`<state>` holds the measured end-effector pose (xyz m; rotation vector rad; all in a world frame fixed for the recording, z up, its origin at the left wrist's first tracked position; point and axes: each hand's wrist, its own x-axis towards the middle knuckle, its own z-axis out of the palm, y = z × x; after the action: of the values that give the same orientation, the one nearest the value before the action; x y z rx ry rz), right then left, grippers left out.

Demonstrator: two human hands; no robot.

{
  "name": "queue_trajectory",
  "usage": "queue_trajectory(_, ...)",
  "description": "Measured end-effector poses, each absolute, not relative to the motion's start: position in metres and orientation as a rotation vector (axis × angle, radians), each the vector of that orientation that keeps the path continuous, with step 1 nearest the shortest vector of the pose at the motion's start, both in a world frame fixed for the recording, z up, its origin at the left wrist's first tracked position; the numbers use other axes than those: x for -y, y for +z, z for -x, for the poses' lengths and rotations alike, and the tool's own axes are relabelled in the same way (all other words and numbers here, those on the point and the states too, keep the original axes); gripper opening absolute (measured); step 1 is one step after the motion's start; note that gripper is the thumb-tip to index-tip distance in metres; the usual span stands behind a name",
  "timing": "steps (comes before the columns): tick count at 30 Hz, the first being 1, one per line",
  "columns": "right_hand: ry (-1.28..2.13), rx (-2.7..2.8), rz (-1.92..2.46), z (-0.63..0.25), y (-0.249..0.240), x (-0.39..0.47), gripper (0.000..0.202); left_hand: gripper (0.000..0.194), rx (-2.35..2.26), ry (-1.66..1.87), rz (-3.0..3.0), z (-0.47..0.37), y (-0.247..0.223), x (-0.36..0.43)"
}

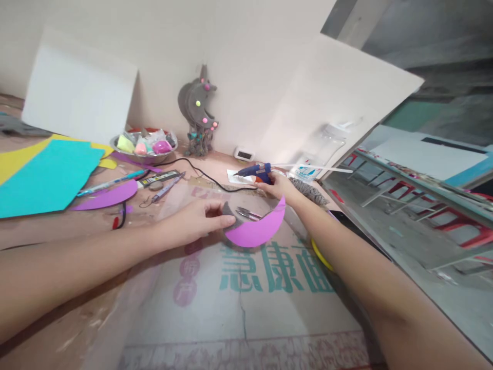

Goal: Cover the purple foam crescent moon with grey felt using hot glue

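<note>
My left hand (202, 221) pinches the grey left tip of a purple crescent (256, 231), held over the printed sheet on the table. Beyond the crescent, my right hand (278, 186) is closed around a blue and orange glue gun (254, 170), whose nozzle points left. A white glue stick (331, 168) sticks out from its back to the right. Small metal snips (248, 213) lie just behind the crescent's inner curve. Beside my right wrist is a roll of grey yarn (308, 191).
Turquoise paper (50, 177), a cut purple piece (110, 196), pens and a cutter lie at left. Behind them stands a metal bowl (144, 154) of clay packets. A grey moon decoration (198, 110) leans on the wall; a clear plastic jar (327, 146) stands right. A black cord crosses the table.
</note>
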<state>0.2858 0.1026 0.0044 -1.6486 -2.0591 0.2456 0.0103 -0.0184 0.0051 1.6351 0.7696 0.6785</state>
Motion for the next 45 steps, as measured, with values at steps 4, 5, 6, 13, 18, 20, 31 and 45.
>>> queue_trajectory(4, 0.182, 1.935, 1.761, -0.279, 0.000, -0.108, 0.037, 0.028, -0.798, 0.654, -1.670, -0.009, 0.007, 0.019)
queue_trajectory(5, 0.175, 1.906, 1.770, -0.278, 0.004, -0.106, 0.034, 0.030, -0.799, 0.649, -1.675, -0.009, 0.007, 0.018)
queue_trajectory(6, 0.175, 1.879, 1.778, -0.278, 0.009, -0.104, 0.031, 0.030, -0.800, 0.644, -1.676, -0.008, 0.006, 0.018)
queue_trajectory(13, 0.316, 1.840, 1.695, -0.287, 0.057, -0.049, 0.036, 0.028, -0.885, 0.655, -1.655, -0.009, 0.004, 0.020)
queue_trajectory(18, 0.428, 1.745, 1.428, -0.287, 0.064, 0.015, 0.029, 0.029, -0.991, 0.686, -1.675, -0.009, 0.007, 0.021)
queue_trajectory(20, 0.441, 1.784, 1.409, -0.281, 0.058, 0.037, 0.022, 0.027, -0.979, 0.722, -1.675, -0.009, 0.009, 0.021)
queue_trajectory(31, 0.659, 2.077, 1.427, -0.256, 0.012, 0.072, 0.023, 0.024, -0.978, 0.757, -1.627, -0.008, 0.006, 0.018)
queue_trajectory(45, 0.777, 2.011, 1.341, -0.250, 0.010, 0.075, 0.027, 0.019, -1.046, 0.738, -1.669, -0.007, 0.006, 0.018)
